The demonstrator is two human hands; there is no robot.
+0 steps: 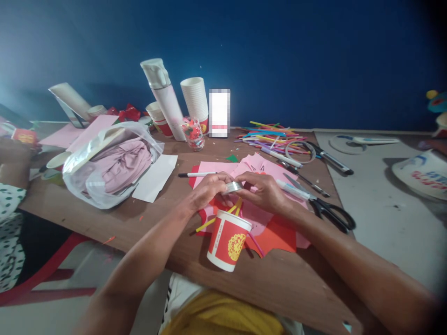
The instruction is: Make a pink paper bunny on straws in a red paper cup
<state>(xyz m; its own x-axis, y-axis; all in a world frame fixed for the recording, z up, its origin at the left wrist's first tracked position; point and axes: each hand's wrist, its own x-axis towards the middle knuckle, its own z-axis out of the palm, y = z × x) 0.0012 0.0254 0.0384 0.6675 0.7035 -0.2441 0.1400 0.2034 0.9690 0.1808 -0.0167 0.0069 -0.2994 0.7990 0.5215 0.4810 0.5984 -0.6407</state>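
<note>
Yellow cloth (226, 314) over my lap is closest, below the edge of the brown table (132, 242). Item in hand: a small roll of tape (233, 187), held up between both hands, beyond the rim of a red-and-white paper cup (228, 239). Step, as I judge it: working at the tape's edge. Best done with one side of the roll steady while the other thumb feels for the end, then a slow, even pull, wrists clear of the cup. Grip: my left hand (211, 188) has thumb and fingers closed on the roll's left side; my right hand (263, 190) pinches its right side, fingertips nearly together. Whether a strip is lifted, I cannot tell. Nearby: yellow sticks (235, 207) behind the cup rim, pink paper (258, 214) beneath my hands, black-handled scissors (331, 211) beyond my right wrist
</note>
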